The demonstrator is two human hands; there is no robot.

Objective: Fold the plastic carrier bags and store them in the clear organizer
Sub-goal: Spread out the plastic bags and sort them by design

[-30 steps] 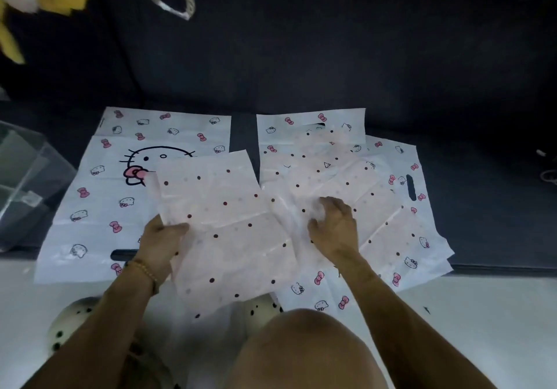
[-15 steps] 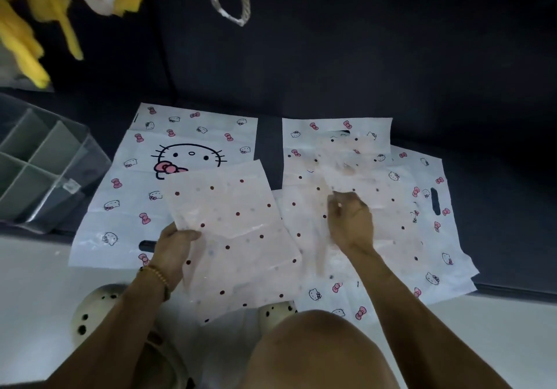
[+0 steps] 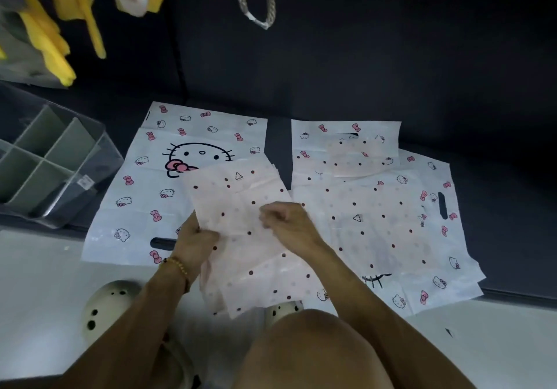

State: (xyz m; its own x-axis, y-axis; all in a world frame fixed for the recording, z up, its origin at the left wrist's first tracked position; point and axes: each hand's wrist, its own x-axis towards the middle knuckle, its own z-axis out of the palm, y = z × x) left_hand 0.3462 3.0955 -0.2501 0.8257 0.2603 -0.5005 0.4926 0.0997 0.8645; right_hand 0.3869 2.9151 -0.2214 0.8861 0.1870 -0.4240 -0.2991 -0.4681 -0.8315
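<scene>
Close together, left hand (image 3: pixel 193 239) and right hand (image 3: pixel 286 223), fingers curled, both grip the pink polka-dot bag (image 3: pixel 241 208).

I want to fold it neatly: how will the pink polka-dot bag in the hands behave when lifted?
Probably floppy: the pink polka-dot bag drapes over the seat edge with creases. Likely very light, since it is thin enough to show the prints beneath. Possibly slippery, as the left hand and right hand both grip it.

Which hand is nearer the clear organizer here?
Left. The left hand grips the dotted bag's left edge, on the side toward the clear organizer. The right hand is at the bag's middle, farther right.
</scene>
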